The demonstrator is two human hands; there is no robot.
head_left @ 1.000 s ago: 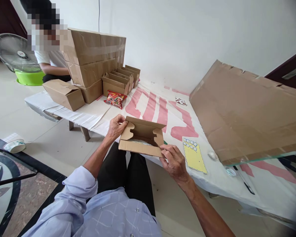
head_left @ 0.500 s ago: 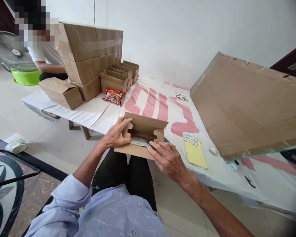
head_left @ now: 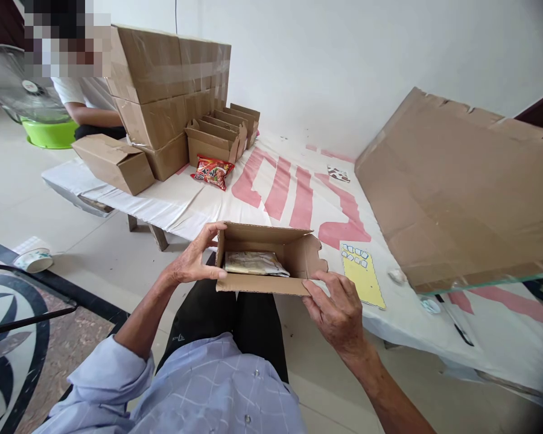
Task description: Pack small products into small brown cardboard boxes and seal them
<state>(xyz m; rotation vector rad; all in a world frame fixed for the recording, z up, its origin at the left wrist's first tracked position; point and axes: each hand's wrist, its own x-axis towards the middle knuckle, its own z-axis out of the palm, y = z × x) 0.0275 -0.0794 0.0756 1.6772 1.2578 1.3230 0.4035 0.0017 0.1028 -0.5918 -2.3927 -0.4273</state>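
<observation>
A small open cardboard box (head_left: 262, 283) is held over my lap at the table's near edge, its opening facing me. Inside lies a flat, pale printed packet (head_left: 253, 263); its kind I cannot make out. My left hand (head_left: 194, 259) grips the box's left end, thumb at the front flap and fingers at the back edge. At the front right corner, my right hand (head_left: 337, 304) pinches the front flap between thumb and fingers. The right end flap (head_left: 314, 256) stands up with its notched edge.
Taped cartons (head_left: 163, 90) are stacked at the back left, beside a row of open boxes (head_left: 221, 129). A red noodle packet (head_left: 212, 172), a yellow card (head_left: 362, 274) and a large cardboard sheet (head_left: 470, 199) lie rightward. A person (head_left: 90, 105) sits behind the cartons.
The end flaps have been spread outward, so the packet inside shows more fully. My left hand has shifted left to the box's end, and my right hand has moved right along the front flap.
</observation>
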